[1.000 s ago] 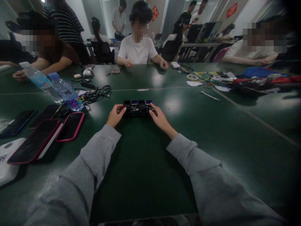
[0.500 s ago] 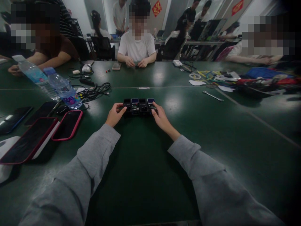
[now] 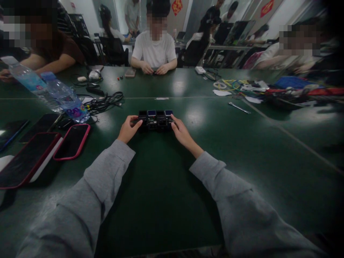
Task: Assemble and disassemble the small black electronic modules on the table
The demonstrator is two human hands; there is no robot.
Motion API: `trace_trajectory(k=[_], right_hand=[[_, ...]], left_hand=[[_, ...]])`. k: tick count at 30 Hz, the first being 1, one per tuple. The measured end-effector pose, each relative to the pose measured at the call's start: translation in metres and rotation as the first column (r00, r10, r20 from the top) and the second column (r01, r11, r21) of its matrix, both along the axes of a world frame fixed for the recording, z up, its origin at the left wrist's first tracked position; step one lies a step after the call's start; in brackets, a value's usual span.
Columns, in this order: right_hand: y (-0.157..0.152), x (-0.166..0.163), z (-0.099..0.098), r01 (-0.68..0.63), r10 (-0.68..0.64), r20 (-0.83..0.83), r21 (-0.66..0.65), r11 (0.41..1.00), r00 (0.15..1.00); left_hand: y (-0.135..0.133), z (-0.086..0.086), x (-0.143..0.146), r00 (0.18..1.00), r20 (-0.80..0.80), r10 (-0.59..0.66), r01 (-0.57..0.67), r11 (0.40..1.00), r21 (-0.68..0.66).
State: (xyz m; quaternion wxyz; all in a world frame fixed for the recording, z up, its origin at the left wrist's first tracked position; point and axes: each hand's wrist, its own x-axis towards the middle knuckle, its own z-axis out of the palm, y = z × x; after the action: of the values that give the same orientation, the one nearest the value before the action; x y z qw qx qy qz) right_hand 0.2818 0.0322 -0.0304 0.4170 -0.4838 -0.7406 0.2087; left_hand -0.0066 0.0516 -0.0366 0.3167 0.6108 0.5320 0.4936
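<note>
A row of small black electronic modules (image 3: 156, 122) lies on the green table in front of me, its parts side by side. Two of them carry small bluish screens along the far edge, and bits of circuit board show below. My left hand (image 3: 129, 128) holds the left end, with the thumb in front and the fingers curled behind. At the opposite end my right hand (image 3: 182, 133) grips with thumb and index finger, the index fingertip beside the right screen. The undersides of the modules and some fingertips are hidden.
To my left are phones, one in a pink case (image 3: 72, 142), two tilted water bottles (image 3: 66, 97) and black cables (image 3: 107, 102). A wrench (image 3: 239, 108) and a heap of cables (image 3: 292, 89) lie right. Across the table sits a person in a white shirt (image 3: 154, 48).
My view has turned slightly, so the whole scene sits a little further left and higher. Both hands stay at the ends of the module row.
</note>
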Motion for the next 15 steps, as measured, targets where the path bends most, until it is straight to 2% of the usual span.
trace_trajectory(k=[15], right_hand=[[-0.0064, -0.0033, 0.0055, 0.037, -0.037, 0.013, -0.04, 0.999, 0.999]], left_hand=[[-0.0059, 0.0075, 0.0005, 0.999, 0.01, -0.042, 0.042, 0.998, -0.04]])
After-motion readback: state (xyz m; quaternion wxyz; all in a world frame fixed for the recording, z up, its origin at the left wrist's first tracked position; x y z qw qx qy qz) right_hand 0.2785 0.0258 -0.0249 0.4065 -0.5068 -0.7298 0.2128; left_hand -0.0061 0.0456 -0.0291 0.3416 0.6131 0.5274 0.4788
